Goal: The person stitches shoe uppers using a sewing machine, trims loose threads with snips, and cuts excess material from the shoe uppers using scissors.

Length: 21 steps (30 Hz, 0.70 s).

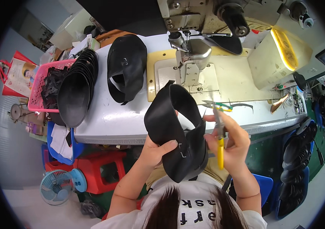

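My left hand [155,152] is closed on a black shoe upper [162,118], thumb pressed on its outer face beside small pale marks. The upper stands tilted in front of my lap, its opening turned upward. My right hand [231,142] is at the upper's right edge, fingertips close to or touching it. Yellow-handled thread snips [220,150] are gripped in that hand, blades pointing away from me. Just beyond, a green-and-yellow cutting tool [223,107] lies on the table's front part. The stretch of the upper behind my left fingers is hidden.
A sewing machine [191,72] stands straight ahead. Another black upper [134,57] lies left of it. Further left are a stack of black shoe parts [74,101] and a pink basket [34,93]. Below are a red stool [93,183] and a fan [57,187]; right, a blue crate [303,187].
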Available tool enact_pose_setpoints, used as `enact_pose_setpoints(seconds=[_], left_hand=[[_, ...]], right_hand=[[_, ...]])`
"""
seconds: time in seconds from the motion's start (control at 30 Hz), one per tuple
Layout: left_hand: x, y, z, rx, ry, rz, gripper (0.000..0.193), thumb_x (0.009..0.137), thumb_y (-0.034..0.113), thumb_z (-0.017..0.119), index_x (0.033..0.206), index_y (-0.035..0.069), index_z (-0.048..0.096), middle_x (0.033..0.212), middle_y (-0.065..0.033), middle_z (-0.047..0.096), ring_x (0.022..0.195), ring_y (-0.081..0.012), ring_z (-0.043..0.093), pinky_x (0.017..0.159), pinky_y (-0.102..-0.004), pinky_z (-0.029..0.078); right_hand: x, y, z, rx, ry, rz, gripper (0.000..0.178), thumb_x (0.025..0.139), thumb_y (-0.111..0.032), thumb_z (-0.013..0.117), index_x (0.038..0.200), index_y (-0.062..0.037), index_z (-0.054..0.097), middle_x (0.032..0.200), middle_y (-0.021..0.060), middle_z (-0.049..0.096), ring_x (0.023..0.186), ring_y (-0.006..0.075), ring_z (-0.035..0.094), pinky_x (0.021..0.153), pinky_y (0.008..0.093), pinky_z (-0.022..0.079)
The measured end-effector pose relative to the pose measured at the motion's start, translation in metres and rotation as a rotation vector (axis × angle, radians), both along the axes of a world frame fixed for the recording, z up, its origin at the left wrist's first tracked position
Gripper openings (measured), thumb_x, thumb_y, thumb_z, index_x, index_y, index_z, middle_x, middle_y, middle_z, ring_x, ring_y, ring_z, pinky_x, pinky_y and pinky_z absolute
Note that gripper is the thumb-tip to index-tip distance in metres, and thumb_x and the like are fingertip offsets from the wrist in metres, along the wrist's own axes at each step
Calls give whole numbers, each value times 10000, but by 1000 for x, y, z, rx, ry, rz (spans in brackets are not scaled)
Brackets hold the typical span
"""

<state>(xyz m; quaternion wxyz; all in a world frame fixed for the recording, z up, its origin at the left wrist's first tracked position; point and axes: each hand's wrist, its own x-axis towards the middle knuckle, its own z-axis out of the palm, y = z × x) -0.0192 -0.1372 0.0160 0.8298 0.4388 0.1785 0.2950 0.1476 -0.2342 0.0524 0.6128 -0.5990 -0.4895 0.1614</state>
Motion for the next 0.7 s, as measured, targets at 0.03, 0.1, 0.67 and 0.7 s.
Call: enact_pose_setpoints(seconds=[0.03, 0.1, 0.67, 0.7], left_hand=[[-1, 3, -1, 10, -10, -36, 596, 776, -54, 542, 1308, 15, 282, 1286, -48, 379, 1027, -111, 473, 872, -276, 405], [-7, 5, -2, 55, 17, -34, 579, 770, -36, 563, 1290, 15, 313, 1254, -73, 414, 1035, -127, 481, 880, -282, 405], [-178, 113, 92, 918, 1363, 471, 472, 716, 56, 566, 1173, 16, 455, 1083, -151, 573, 1071, -290, 508, 911, -373, 395], [-172, 138, 81, 975, 1744, 559, 504, 719, 102, 580, 1203, 59, 446, 1123, -162, 558, 1094, -340, 492, 916, -395, 398]], right_hand=[[-4, 6, 1, 44, 8, 15, 518, 584, 50, 674, 1083, -38, 567, 762, 74, 550, 590, 143, 481, 533, 229, 403], [-8, 12, 3, 81, -171, 34, 539, 566, 57, 668, 1085, -51, 573, 715, 74, 524, 575, 160, 476, 523, 237, 402], [13, -2, -21, -320, -405, 72, 525, 600, 25, 695, 1099, -57, 552, 737, 100, 585, 496, 176, 464, 478, 282, 402], [12, 1, -18, -311, -415, 86, 525, 600, 25, 695, 1099, -57, 552, 737, 100, 585, 496, 176, 464, 478, 282, 402]])
